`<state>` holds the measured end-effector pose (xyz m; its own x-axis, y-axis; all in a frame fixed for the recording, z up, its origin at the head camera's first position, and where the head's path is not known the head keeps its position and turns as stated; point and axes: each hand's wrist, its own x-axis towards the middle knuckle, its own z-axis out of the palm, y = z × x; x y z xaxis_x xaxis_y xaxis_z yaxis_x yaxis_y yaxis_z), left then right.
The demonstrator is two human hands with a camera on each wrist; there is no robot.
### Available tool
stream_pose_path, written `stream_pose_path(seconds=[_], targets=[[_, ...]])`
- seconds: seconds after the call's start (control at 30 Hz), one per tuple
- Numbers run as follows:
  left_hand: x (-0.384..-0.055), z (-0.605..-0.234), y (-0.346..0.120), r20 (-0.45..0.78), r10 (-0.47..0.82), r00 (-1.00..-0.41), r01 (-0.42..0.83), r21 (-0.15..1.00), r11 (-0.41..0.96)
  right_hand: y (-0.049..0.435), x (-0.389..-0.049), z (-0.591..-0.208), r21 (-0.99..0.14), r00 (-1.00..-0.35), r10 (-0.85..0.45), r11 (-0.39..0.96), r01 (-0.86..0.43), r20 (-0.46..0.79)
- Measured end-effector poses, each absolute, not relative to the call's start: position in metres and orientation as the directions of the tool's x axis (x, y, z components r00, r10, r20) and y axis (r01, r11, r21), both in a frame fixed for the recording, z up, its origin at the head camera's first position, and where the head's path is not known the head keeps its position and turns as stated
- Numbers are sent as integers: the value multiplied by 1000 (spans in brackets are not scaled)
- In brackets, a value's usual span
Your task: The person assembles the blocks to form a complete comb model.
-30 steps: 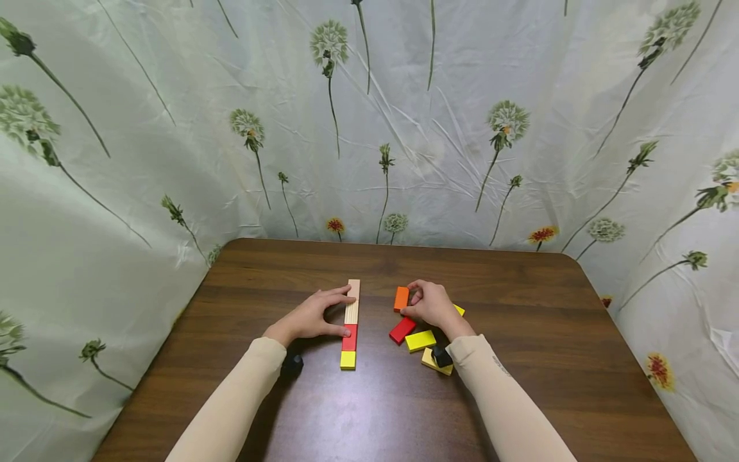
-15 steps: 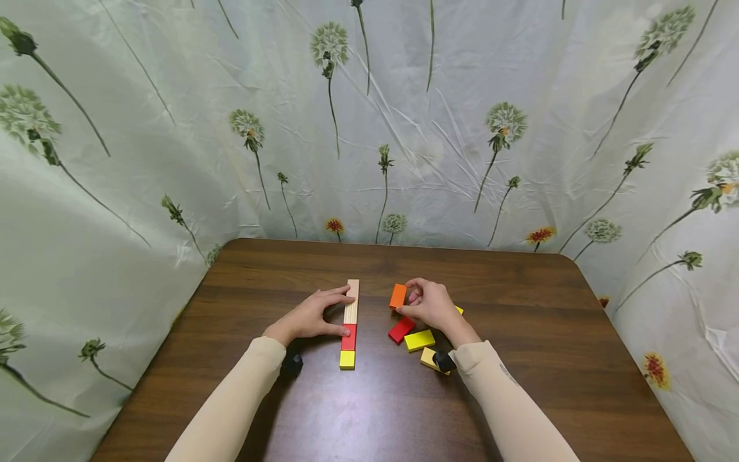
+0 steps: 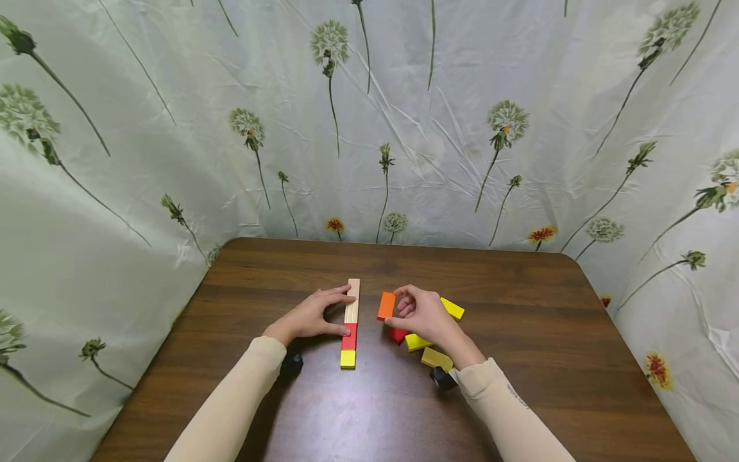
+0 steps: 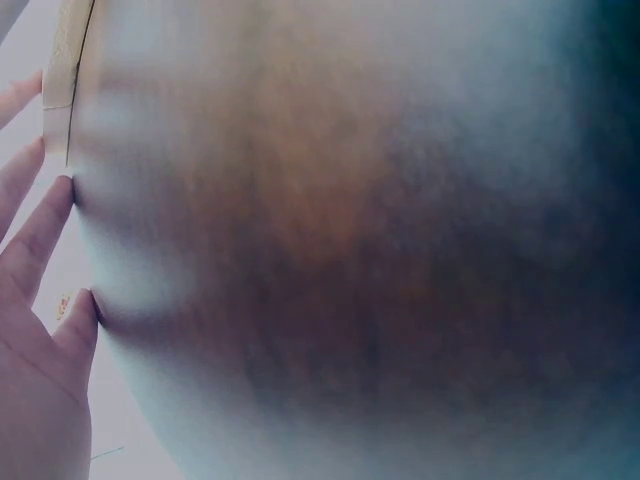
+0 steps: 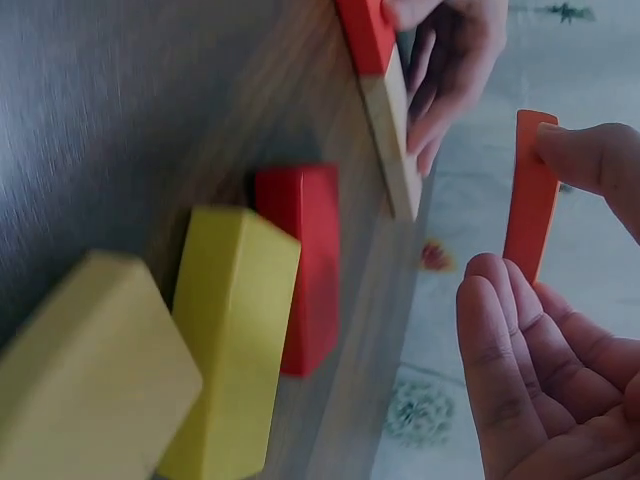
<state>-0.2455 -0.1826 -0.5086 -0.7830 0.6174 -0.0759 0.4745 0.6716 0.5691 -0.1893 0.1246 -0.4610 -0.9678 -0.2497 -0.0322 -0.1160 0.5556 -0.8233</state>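
My right hand [image 3: 428,316] pinches an orange wooden block [image 3: 386,306] by its ends, between thumb and fingertips. The right wrist view has this block [image 5: 531,200] standing clear of the tabletop. To the left, a straight row runs away from me: a yellow block [image 3: 348,360] nearest, then a red block [image 3: 349,338], then plain wood [image 3: 351,313]. Spread fingers of my left hand [image 3: 314,314] rest against the row, thumb at the red block and fingertips at the plain wood. In the left wrist view that hand [image 4: 40,350] shows only at the edge.
Loose blocks lie below and beside my right hand: a red block [image 3: 398,335], a yellow block [image 3: 417,342], a pale wood-coloured block [image 3: 437,359] and another yellow block [image 3: 453,309]. The brown table [image 3: 519,372] ends at a flower-printed curtain [image 3: 404,128].
My right hand has lifted the orange block and carried it left, closer to the row. More of the far yellow block shows now. My left hand has kept its place.
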Motion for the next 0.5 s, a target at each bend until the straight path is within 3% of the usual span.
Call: stream_pose_path(seconds=[0.5], targets=[[-246,-510,-182,-56,622,-781,485,572,661,105,-135,-463,-810,-918,-395,525,-261,39]])
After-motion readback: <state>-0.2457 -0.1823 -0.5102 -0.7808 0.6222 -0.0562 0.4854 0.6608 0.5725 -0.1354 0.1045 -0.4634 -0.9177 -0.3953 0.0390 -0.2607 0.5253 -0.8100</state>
